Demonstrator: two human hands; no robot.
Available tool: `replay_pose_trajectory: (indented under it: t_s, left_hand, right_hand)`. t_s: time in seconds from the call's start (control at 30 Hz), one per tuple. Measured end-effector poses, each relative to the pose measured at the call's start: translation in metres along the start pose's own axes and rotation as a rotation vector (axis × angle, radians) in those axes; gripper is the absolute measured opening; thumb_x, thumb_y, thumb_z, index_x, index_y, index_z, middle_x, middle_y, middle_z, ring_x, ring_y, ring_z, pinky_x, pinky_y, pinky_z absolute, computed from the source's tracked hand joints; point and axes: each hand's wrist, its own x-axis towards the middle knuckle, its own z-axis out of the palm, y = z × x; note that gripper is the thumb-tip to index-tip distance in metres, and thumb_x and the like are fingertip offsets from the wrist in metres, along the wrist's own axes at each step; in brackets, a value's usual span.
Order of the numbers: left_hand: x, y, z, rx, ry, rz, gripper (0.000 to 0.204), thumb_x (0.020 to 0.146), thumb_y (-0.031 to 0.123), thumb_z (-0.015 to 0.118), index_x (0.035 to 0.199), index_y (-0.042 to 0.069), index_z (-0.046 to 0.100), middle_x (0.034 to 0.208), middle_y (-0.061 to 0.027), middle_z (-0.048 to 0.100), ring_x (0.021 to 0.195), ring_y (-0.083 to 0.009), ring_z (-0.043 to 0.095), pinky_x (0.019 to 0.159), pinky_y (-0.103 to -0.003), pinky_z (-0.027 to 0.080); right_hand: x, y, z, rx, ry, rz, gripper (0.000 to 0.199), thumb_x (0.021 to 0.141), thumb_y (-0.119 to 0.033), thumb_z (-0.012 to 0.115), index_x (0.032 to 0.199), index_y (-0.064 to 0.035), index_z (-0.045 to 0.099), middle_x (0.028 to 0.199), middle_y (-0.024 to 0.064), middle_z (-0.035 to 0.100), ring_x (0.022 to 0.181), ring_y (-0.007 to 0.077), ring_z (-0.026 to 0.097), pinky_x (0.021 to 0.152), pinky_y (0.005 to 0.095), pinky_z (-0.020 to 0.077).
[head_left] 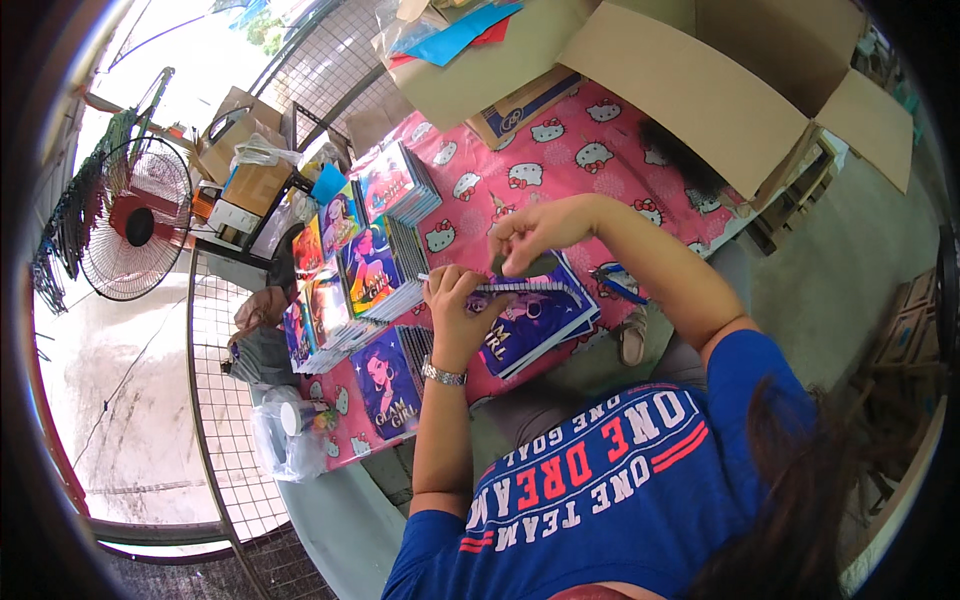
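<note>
Purple notebook [536,326] in left hand [462,308]'s grasp, right hand [540,232] curled, any hold unclear.

The left hand [458,302] hides part of the notebook [527,322].

Legible white-and-red lettering stands on the blue shirt [600,490]; yellowish lettering marks the purple notebook [530,325] and stacked notebooks [372,272].

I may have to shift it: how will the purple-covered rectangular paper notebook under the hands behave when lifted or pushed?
The purple-covered rectangular paper notebook would probably flex only a little, since its page block looks thick. That same thickness suggests fair weight for its size. Pushed, it may slide, as it seems to rest on another purple cover.
</note>
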Motion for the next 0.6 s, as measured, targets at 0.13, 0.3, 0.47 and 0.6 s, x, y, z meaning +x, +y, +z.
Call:
replay_pose_trajectory:
  t_s: [0.13,0.3,0.47,0.6]
  left_hand:
    - [0.003,0.008,0.005,-0.004,-0.003,-0.025,0.039,0.059,0.028,0.088,0.085,0.011,0.065,0.09,-0.0021,0.06,0.098,-0.0268,0.053,0.089,-0.042,0.037]
    - [0.009,0.02,0.002,0.016,0.058,0.074,0.04,0.055,0.017,0.089,0.082,0.006,0.061,0.085,-0.0058,0.06,0.086,-0.0288,0.054,0.078,-0.039,0.044]
    - [0.006,0.019,0.002,-0.043,0.065,0.022,0.04,0.056,0.014,0.089,0.082,0.006,0.061,0.083,-0.0068,0.06,0.086,-0.0284,0.055,0.076,-0.039,0.045]
    - [0.005,0.013,0.0,-0.068,0.048,-0.032,0.039,0.059,0.011,0.089,0.085,0.004,0.061,0.086,-0.0081,0.061,0.086,-0.0273,0.056,0.076,-0.038,0.046]
  right_hand:
    - [-0.003,0.006,0.007,0.013,0.027,-0.048,0.038,0.085,-0.038,0.072,0.105,-0.0064,0.064,0.093,0.0026,0.061,0.086,0.0121,0.056,0.075,0.0282,0.045]
    - [-0.014,-0.007,0.016,0.312,-0.017,-0.194,0.032,0.087,-0.034,0.07,0.099,-0.0056,0.064,0.09,0.001,0.061,0.084,0.0102,0.056,0.071,0.0271,0.0442]
    - [-0.003,0.005,0.011,0.584,-0.108,-0.297,0.043,0.084,-0.036,0.073,0.109,-0.0019,0.064,0.106,0.0049,0.061,0.095,0.0147,0.057,0.08,0.0291,0.0464]
    - [0.012,-0.001,-0.003,0.079,-0.082,0.015,0.038,0.085,-0.031,0.071,0.108,-0.0018,0.063,0.104,0.0038,0.061,0.095,0.013,0.058,0.082,0.0276,0.0465]
